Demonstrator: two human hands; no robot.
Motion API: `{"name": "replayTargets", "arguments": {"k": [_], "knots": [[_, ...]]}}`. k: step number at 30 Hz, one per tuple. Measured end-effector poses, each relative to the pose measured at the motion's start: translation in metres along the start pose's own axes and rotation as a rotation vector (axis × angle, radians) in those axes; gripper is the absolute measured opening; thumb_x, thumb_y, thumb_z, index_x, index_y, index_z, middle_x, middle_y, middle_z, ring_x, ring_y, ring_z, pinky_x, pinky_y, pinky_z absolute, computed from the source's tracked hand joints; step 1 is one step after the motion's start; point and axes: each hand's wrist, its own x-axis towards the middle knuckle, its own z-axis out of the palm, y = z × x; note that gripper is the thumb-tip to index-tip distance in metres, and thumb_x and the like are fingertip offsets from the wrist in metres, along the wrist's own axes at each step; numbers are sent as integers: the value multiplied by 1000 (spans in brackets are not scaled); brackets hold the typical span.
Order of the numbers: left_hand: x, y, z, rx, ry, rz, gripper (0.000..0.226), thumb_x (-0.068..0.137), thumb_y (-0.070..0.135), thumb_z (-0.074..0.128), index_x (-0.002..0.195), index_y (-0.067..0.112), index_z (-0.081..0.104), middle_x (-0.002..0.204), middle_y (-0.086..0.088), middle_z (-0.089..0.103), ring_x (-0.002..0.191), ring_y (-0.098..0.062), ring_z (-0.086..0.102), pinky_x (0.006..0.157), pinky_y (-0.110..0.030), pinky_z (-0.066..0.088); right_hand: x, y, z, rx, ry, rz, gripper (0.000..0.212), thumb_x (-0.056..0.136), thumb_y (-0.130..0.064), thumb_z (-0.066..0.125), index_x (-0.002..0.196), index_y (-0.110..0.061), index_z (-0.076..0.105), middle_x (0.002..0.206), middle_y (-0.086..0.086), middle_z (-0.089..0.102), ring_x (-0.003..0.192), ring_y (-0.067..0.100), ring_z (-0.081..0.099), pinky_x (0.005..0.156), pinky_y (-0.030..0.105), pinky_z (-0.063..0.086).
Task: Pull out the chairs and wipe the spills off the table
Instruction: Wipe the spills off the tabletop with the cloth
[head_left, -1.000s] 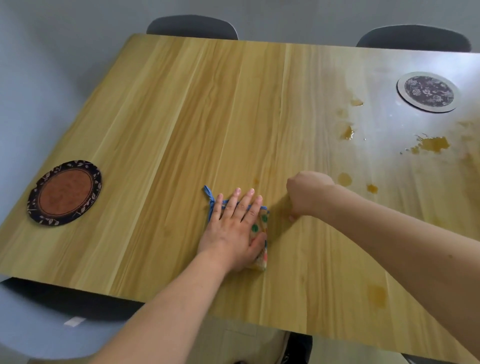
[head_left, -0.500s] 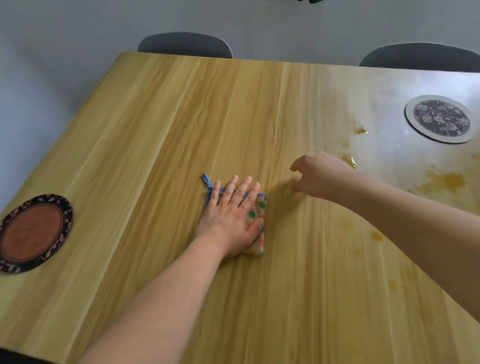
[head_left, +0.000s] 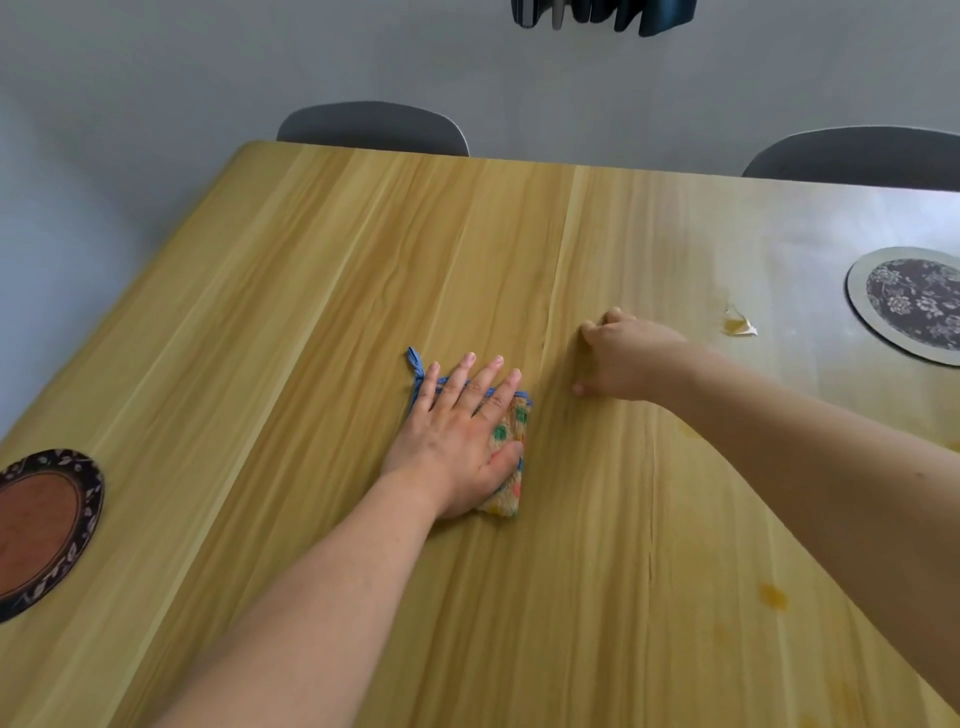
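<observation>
1 cloth (head_left: 511, 441) under flat left hand (head_left: 457, 441), right hand (head_left: 623, 358) curled empty; 2 chairs (head_left: 373, 127), 2 mats (head_left: 44, 525)

Seen from a single head-worn wide-angle camera, angled forward and down, close over the light wooden table (head_left: 311, 322), toward two grey chair backs (head_left: 373, 127) beyond.

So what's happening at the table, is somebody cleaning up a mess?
Yes. A person's left hand presses flat on a folded patterned cloth in the middle of the wooden table. The right hand rests beside it with curled fingers, holding nothing. Amber spills are not yet wiped on the right side, near a floral coaster. A brown coaster lies at the left edge.
</observation>
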Motion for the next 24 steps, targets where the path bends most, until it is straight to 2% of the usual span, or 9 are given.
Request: {"name": "replayTargets", "arguments": {"k": [3,6,8,10,12,16,18,20,24], "knots": [[13,-2,-2,-3,5,-2,75,92,64,6,153,32,-22,162,7,-24,147,-18,-29,120,-50,-14,1,1,-2,-35,-2,-15,86,80,-62,62,148,-20,31,138,5,40,119,25,52,88,39,53],[26,-5,-5,-3,9,-2,75,90,64,4,153,32,-22,162,7,-24,147,-18,-29,120,-50,-14,2,-4,-13,-96,-33,-14,77,78,-64,64,137,-19,46,125,4,50,106,23,58,74,32,51],[37,-9,-7,-4,14,-1,76,88,65,0,153,32,-22,162,7,-25,147,-18,-29,120,-50,-13,3,-9,-21,-133,-52,-21,66,77,-62,66,124,-17,54,105,0,55,95,21,59,69,30,49],[49,-11,-8,-3,16,4,76,88,65,-1,153,32,-22,162,7,-24,147,-18,-30,120,-51,-13,4,-12,-28,-180,-70,-49,55,77,-60,68,106,-16,55,81,-3,49,83,20,56,65,29,47],[61,-13,-11,-6,11,13,75,90,65,1,154,32,-21,162,7,-25,147,-18,-30,120,-51,-12,6,-12,-35,-225,-73,-80,46,79,-58,68,97,-19,51,74,-4,43,79,20,55,62,29,45],[93,-19,-19,-14,15,25,74,90,65,1,153,32,-21,162,8,-24,147,-17,-30,119,-50,-13,27,1,-56,-183,-24,-90,35,87,-46,63,103,-14,60,80,-4,54,77,19,59,61,28,50],[107,-22,-22,-19,15,27,74,91,64,4,153,33,-21,163,7,-24,147,-17,-30,119,-51,-14,44,12,-64,-85,26,-55,36,88,-40,62,114,-15,63,97,0,64,86,21,64,72,33,57],[120,-24,-25,-23,12,26,73,92,64,6,153,33,-20,163,7,-23,147,-17,-30,119,-51,-14,61,26,-70,-2,79,-12,38,88,-36,62,119,-16,62,106,3,66,93,24,64,80,37,57],[148,-29,-33,-8,5,37,72,95,63,9,153,32,-21,162,7,-24,147,-18,-30,119,-51,-13,94,52,-77,95,117,58,49,83,-42,64,124,-15,58,116,5,62,105,27,60,86,40,54]]}}
